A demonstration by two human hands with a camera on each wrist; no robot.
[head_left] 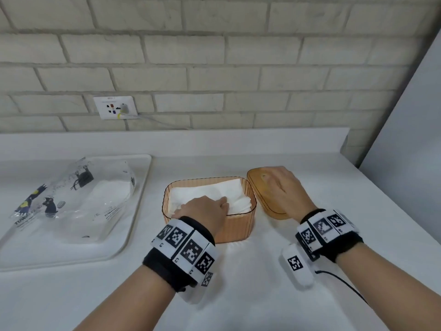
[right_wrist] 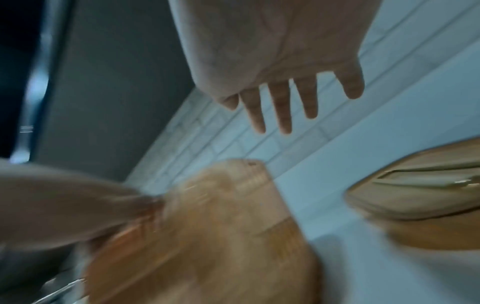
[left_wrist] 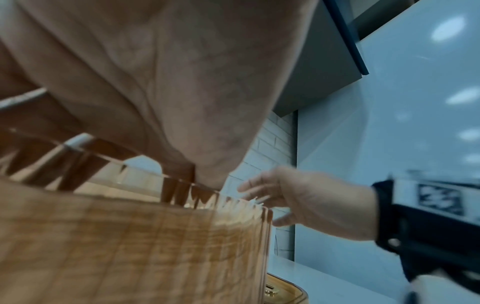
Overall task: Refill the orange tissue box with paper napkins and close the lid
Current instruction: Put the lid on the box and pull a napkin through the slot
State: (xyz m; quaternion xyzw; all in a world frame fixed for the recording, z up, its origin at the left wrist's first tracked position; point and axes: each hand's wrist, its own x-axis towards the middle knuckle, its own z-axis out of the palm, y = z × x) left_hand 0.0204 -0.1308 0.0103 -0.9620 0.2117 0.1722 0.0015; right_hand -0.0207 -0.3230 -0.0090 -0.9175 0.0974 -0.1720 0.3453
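Head view: orange box [head_left: 235,226] sits mid-counter [head_left: 238,295], lid off, w/ white napkins [head_left: 226,192] filling it to near the rim. Left hand [head_left: 202,210] reaches in over the near-left rim, fingers down on the napkins; how the fingers lie is hidden by the back of the hand, so can't tell if pressing flat or pinching. Lid [head_left: 259,185] lies on the counter just right of the box, touching or nearly so. Right hand [head_left: 282,187] is over the lid, fingers out straight; contact w/ lid can't be judged here. Left of the box, well apart, a white tray [head_left: 133,211] holds a clear printed bag [head_left: 71,194] w/ more napkins inside. Wall outlet [head_left: 115,107] on the brick wall behind, w/ a cable plugged in.

Left wrist view: palm of left hand [left_wrist: 168,82] fills the top, going down past the ribbed box [left_wrist: 130,246] rim; fingertips out of sight. Right hand [left_wrist: 306,203] shows beyond the box, fingers spread & relaxed, blurred. Corner of lid [left_wrist: 285,292] at the bottom.

Right wrist view: right hand [right_wrist: 272,61] open, fingers [right_wrist: 283,109] straight & slightly apart, hovering above the lid [right_wrist: 420,197] w/ a clear gap, holding nothing. Box [right_wrist: 207,236] lower left, blurred, w/ the left hand [right_wrist: 64,201] going into it.
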